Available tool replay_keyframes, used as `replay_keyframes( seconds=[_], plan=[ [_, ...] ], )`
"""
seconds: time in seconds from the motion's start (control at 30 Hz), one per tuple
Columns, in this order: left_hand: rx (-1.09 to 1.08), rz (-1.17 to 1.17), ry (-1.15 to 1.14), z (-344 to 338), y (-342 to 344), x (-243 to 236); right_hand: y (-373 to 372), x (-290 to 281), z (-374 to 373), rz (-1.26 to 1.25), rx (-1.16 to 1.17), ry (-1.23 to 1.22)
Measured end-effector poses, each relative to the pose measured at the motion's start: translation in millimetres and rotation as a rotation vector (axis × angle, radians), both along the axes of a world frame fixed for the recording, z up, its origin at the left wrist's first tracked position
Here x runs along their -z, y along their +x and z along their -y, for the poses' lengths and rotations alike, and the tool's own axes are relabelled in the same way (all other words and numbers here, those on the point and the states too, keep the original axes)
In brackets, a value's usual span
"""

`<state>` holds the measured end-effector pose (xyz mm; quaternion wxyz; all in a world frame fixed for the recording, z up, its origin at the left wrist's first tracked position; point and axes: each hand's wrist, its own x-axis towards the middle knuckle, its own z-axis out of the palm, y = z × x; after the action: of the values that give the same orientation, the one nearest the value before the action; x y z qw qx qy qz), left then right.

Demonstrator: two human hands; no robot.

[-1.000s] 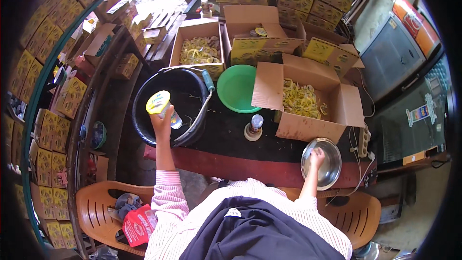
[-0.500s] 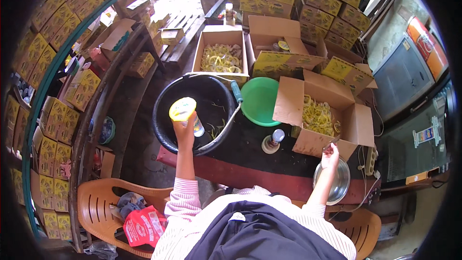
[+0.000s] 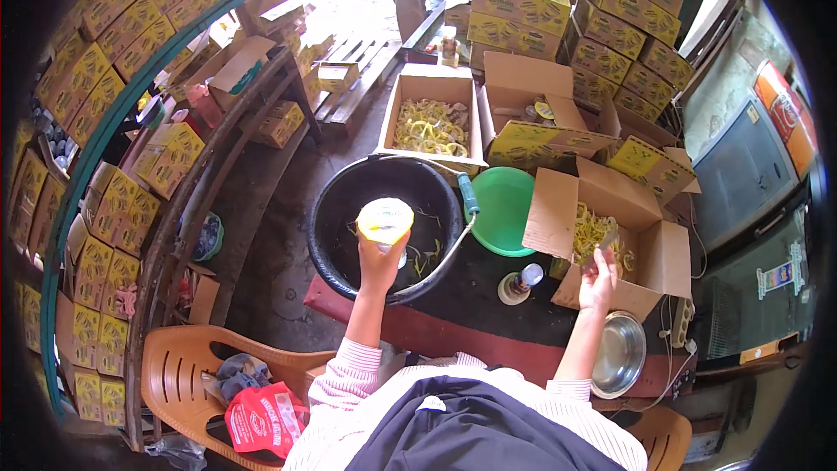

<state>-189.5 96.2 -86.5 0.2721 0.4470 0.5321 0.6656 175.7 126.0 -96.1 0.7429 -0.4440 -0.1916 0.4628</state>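
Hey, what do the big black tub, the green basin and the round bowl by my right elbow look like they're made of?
The black tub looks like moulded plastic or rubber: dull black wall, thin wire handle with a teal grip. The green basin seems plastic, an even bright green with a soft sheen. The round bowl appears to be polished metal, probably steel, silvery with mirror-like reflections.

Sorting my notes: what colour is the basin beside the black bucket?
Green; the basin shows clearly in the head view, right of the black bucket.

Both forearms reach forward from the lower edge. The left hand (image 3: 380, 263) is raised, fingers curled in a grip; the right hand (image 3: 598, 281) is lifted, fingers pinched together.
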Motion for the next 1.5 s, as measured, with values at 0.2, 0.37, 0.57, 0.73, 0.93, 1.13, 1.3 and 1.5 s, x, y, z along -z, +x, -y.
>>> replay_keyframes(
  seconds=[0.2, 0.37, 0.57, 0.73, 0.93, 1.13, 1.3, 1.5],
  plan=[
    [0.059, -0.052, 0.015, 7, 2, -12, -91, -46, -10, 0.103, -0.209, 0.166],
    [0.122, -0.133, 0.030, 14, -15, -17, -140, -73, -9, 0.241, -0.334, 0.308],
    [0.132, -0.002, 0.040, 7, -16, -5, -181, -94, 6, 0.557, -0.466, 0.387],
    [0.176, -0.086, 0.092, 9, -16, -5, -209, -117, 19, 1.183, -0.471, 0.530],
    [0.207, -0.164, 0.165, 10, -15, -10, -224, -124, 9, 1.442, -0.696, 0.709],
    [0.213, -0.134, 0.124, 14, -15, -12, -229, -127, -6, 1.629, -0.850, 0.846],
    [0.197, -0.200, 0.111, 17, -19, -15, -237, -125, -8, 1.653, -0.897, 0.880],
    [0.193, -0.199, 0.138, 15, -19, -14, -244, -125, -10, 1.638, -0.929, 0.901]
  ],
)
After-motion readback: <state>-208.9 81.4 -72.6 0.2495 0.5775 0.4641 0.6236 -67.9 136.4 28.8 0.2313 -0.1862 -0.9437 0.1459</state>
